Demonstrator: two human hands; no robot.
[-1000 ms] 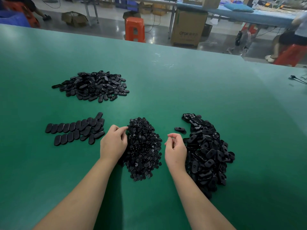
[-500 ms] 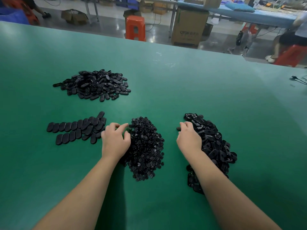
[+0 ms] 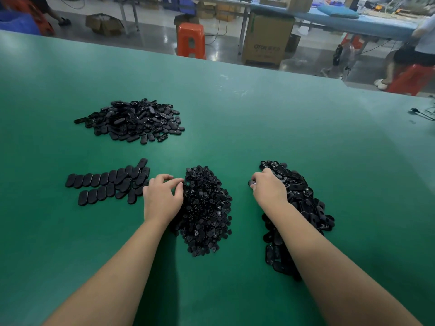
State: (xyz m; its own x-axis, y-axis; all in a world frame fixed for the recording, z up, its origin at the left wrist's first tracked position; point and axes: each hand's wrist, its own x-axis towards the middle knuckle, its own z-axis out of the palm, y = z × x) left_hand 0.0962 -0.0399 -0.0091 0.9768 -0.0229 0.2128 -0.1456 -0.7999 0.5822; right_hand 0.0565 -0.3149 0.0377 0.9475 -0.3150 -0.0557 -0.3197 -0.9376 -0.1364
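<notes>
On the green table (image 3: 259,128) a heap of small round black parts (image 3: 207,208) lies between my hands. My left hand (image 3: 162,198) sits at the heap's left edge, thumb and forefinger pinching together at the parts there; the piece between them is too small to make out. To the right lies a heap of black oval shells (image 3: 306,203). My right hand (image 3: 268,191) is at its upper left corner, fingers curled down over a single oval shell (image 3: 251,183) beside the heap. My right forearm hides the heap's left side.
Black oval pieces (image 3: 106,182) lie in two overlapping rows left of my left hand. Farther back on the left is another heap of oval pieces (image 3: 131,121). A cable (image 3: 421,112) lies at the table's right edge. An orange stool (image 3: 191,40) and a cardboard box (image 3: 267,41) stand beyond it.
My right hand has gone from raised and pinching to reaching forward and down over the lone oval shell. My left hand stayed at the round parts' edge, fingers shifting slightly.
</notes>
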